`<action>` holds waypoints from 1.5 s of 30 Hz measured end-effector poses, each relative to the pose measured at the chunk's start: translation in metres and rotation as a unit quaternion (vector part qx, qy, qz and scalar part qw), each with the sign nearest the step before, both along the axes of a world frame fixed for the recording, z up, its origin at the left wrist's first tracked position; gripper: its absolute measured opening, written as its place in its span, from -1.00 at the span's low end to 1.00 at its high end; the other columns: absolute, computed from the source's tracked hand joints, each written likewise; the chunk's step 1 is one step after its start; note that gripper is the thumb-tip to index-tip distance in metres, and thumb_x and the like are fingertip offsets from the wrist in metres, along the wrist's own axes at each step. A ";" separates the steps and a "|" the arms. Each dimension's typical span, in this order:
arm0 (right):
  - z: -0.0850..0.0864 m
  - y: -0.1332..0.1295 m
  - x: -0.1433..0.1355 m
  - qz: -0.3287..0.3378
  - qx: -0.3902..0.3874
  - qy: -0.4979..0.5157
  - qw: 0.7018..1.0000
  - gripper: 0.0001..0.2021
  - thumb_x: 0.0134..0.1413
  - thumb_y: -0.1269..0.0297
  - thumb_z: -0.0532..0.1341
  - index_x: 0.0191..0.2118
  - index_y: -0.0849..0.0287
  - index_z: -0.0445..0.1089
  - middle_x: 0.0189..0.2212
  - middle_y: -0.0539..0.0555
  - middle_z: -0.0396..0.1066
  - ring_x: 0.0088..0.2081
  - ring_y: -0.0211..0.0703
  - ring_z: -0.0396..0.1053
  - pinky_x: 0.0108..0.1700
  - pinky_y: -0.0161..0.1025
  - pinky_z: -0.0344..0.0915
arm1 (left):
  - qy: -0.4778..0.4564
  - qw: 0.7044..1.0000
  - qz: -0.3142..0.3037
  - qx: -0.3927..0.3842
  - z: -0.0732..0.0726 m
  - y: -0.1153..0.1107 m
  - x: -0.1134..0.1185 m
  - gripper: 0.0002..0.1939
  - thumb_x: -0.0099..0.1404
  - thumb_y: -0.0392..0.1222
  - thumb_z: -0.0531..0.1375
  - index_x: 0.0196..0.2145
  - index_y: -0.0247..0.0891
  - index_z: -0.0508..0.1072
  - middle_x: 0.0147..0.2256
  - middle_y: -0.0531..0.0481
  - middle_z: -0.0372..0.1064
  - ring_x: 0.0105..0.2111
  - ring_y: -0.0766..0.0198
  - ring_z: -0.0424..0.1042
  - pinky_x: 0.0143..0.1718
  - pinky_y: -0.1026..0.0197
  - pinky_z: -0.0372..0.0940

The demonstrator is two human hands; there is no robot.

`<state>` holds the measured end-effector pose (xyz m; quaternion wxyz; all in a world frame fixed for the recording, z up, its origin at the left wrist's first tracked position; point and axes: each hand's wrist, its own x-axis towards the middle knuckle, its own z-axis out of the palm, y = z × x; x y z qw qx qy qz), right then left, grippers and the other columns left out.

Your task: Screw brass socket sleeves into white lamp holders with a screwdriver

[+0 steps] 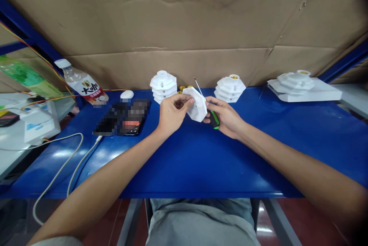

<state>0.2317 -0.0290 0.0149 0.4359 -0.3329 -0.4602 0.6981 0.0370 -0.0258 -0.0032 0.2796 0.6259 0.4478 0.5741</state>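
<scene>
Grey clothing [201, 225] nearest; bottle [86, 87] at left reads "大咖"; above tabletop [184, 161], white octagonal piece [196, 107] tilts, broad face camera-ward, left hand [171, 113] pinching its edge, right hand [225, 117] curled round screwdriver [214, 120], shaft up-left.

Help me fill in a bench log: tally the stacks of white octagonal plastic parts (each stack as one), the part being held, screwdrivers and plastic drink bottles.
Stacks of white octagonal plastic parts: 3
Held white octagonal part: 1
Screwdriver with green-and-black handle: 1
Plastic drink bottles, one white-capped, one green: 2
Total: 7
</scene>
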 end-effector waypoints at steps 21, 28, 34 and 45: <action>-0.010 0.008 0.015 -0.146 0.488 -0.410 0.757 -0.80 0.43 0.12 0.23 -0.05 0.06 0.55 -0.11 0.12 0.49 -0.13 -0.02 0.48 -0.05 -0.04 0.41 | -0.256 0.927 -0.137 -0.240 0.003 -0.012 0.012 -0.58 0.26 0.06 0.48 -0.11 -0.34 0.66 -0.17 -0.23 0.64 -0.15 0.02 0.60 -0.08 0.01 0.49; -0.017 0.005 0.014 -0.107 0.503 -0.470 0.717 -0.76 0.49 0.15 0.14 0.05 0.02 0.53 -0.02 0.13 0.43 -0.12 -0.04 0.47 -0.10 -0.07 0.44 | -0.269 0.909 -0.135 -0.290 -0.005 -0.004 0.003 -0.65 0.18 -0.18 0.52 -0.09 -0.35 0.69 -0.14 -0.22 0.65 -0.17 0.05 0.62 -0.06 -0.04 0.52; -0.009 0.000 0.013 -0.107 0.506 -0.475 0.712 -0.74 0.47 0.15 0.17 0.10 0.01 0.54 0.00 0.14 0.42 -0.12 -0.05 0.49 -0.08 -0.05 0.47 | -0.278 0.897 -0.178 -0.294 -0.008 0.000 -0.004 -0.69 0.24 -0.21 0.49 -0.07 -0.33 0.68 -0.06 -0.24 0.65 -0.06 -0.02 0.61 0.04 -0.11 0.51; 0.042 0.008 0.051 -0.201 0.535 -0.390 0.723 -0.42 0.20 0.44 0.27 0.31 0.01 0.27 0.06 0.15 0.53 0.04 0.09 0.56 0.09 0.11 0.54 | -0.285 0.885 -0.194 -0.314 -0.008 0.005 -0.011 -0.73 0.34 -0.22 0.42 -0.01 -0.31 0.65 0.06 -0.27 0.61 0.11 -0.16 0.55 0.20 -0.26 0.42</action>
